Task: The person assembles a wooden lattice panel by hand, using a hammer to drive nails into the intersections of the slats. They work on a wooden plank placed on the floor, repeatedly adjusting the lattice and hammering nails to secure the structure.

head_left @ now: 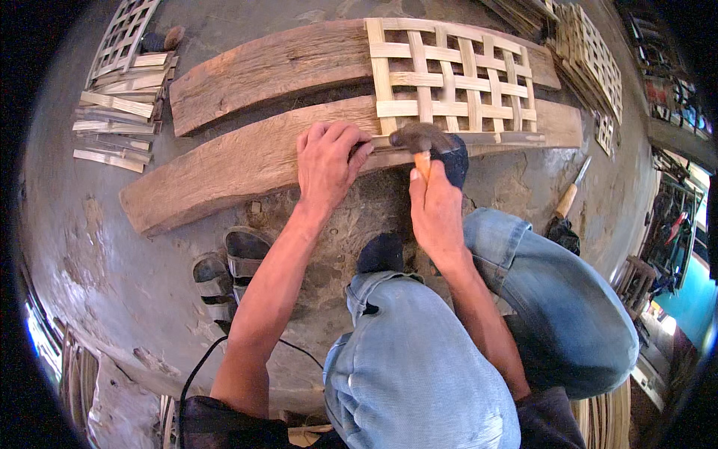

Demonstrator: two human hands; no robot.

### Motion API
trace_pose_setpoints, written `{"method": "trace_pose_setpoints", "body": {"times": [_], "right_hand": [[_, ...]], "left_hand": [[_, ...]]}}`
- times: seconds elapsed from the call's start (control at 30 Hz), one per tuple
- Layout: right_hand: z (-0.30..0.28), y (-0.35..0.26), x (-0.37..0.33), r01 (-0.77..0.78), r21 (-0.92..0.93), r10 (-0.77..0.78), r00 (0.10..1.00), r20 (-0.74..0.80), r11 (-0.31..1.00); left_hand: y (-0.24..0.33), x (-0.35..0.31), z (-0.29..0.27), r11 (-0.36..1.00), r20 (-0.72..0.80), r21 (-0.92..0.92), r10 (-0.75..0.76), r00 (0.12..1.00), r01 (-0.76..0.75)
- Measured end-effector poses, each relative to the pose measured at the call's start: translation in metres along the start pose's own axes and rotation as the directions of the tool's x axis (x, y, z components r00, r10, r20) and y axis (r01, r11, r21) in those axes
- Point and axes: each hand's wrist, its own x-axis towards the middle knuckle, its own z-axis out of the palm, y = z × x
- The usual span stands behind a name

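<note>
Toward the far left corner of the floor [90,292], a woven panel [124,36] lies beside pale slats [123,118]. More panels [592,63] are stacked toward the far right corner. Nearer the right edge lies a blade [573,188] with a wooden handle, just beside a black bundle [562,234]. Two dark sandals [243,251] sit side by side, in from the left edge.

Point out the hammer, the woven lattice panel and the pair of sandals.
Hammer [420,138]: head view, on its dark metal head.
Woven lattice panel [449,82]: head view, on a strip crossing near its middle.
Pair of sandals [245,267]: head view, on the right sandal's strap.
</note>
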Motion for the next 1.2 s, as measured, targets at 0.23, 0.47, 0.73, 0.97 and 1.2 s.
{"method": "trace_pose_setpoints", "body": {"times": [0.23, 0.47, 0.73, 0.97, 1.2], "right_hand": [[-0.005, -0.013, -0.005, 0.062, 0.021, -0.057, 0.981, -0.185, 0.998], [-0.011, -0.024, -0.007, 0.062, 0.049, -0.049, 0.972, -0.230, 0.997], [-0.008, -0.020, -0.005, 0.042, 0.012, -0.039, 0.988, -0.149, 0.999], [0.013, -0.007, -0.008, 0.025, 0.001, -0.025, 0.999, -0.033, 1.000], [0.016, 0.001, -0.004, 0.106, -0.024, -0.107, 0.991, -0.077, 0.994]], "left_hand": [[-0.003, -0.005, -0.005, 1.000, -0.003, 0.013, -0.013, 1.000, 0.013], [-0.005, -0.007, -0.010, 0.999, 0.005, 0.025, -0.045, 0.999, 0.044], [-0.002, -0.002, -0.010, 0.999, 0.004, 0.037, -0.037, 0.999, 0.037], [-0.004, -0.008, -0.007, 0.998, 0.028, 0.045, -0.042, 0.999, 0.041], [-0.001, -0.002, -0.006, 0.998, -0.001, 0.046, -0.037, 0.999, 0.037]]}}
